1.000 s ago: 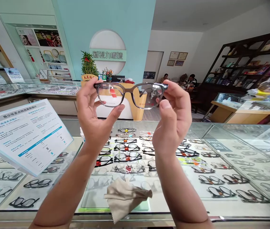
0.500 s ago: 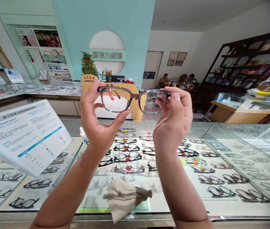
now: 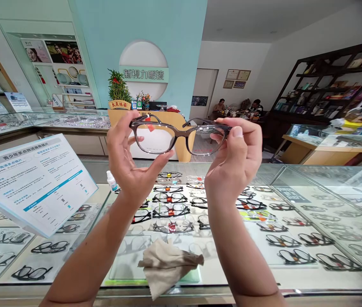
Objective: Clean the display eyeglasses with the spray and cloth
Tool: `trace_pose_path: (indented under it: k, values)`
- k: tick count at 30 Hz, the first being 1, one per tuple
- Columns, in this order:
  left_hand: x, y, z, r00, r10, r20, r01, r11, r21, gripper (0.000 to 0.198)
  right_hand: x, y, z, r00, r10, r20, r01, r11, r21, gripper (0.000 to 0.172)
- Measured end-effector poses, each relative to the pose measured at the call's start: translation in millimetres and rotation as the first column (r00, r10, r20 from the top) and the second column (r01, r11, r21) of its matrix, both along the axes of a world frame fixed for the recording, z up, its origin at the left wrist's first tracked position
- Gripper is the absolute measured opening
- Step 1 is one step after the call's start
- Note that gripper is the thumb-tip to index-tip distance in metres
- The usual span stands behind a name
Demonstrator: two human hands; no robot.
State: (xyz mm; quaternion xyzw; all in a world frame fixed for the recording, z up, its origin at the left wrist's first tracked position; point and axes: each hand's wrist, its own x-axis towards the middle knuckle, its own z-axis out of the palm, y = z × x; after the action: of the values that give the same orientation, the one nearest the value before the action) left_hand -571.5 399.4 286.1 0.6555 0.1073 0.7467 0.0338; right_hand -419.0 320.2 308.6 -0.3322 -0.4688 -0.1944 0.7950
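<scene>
Both my left hand (image 3: 126, 155) and right hand (image 3: 234, 160) hold the glasses (image 3: 181, 133), the latter partly hiding one end; a cloth (image 3: 168, 264) lies at the near edge of the worktop (image 3: 211, 278).

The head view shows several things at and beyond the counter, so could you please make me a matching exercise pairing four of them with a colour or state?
Things:
1. Raised glasses
2. Cloth
3. Bottle
4. Plant

Descriptions:
A. Green and leafy
B. Held by the left hand and right hand
C. Mostly white
D. Beige and crumpled

Pairs: 1-B, 2-D, 3-C, 4-A
</scene>
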Motion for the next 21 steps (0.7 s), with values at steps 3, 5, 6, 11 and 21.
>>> trace_pose_path:
  k: [3,5,6,11,21]
  values:
    - [0,1,-0.1,1.0,0.012,-0.002,-0.012,1.0,0.023,0.088,-2,-1,0.7,1.0,0.01,0.007,-0.011,0.998,0.066,0.025]
    - [1,2,-0.1,1.0,0.019,0.004,-0.02,0.999,0.04,0.092,-1,-1,0.1,0.999,-0.032,0.04,0.03,0.999,0.039,0.028]
    - [1,3,-0.1,1.0,0.014,0.007,-0.014,0.999,0.048,0.094,0,-1,-0.4,0.997,-0.057,0.057,0.056,0.998,0.015,0.031]
    - [3,8,-1.1,1.0,-0.029,0.006,0.029,0.998,0.047,0.11,5,2,-1.9,0.998,-0.047,0.042,0.049,0.996,-0.069,0.038]
    - [2,6,-4.3,0.999,-0.029,0.017,0.029,0.999,0.022,0.102,8,-1,-2.6,0.991,0.136,0.01,-0.135,0.989,-0.063,0.033]
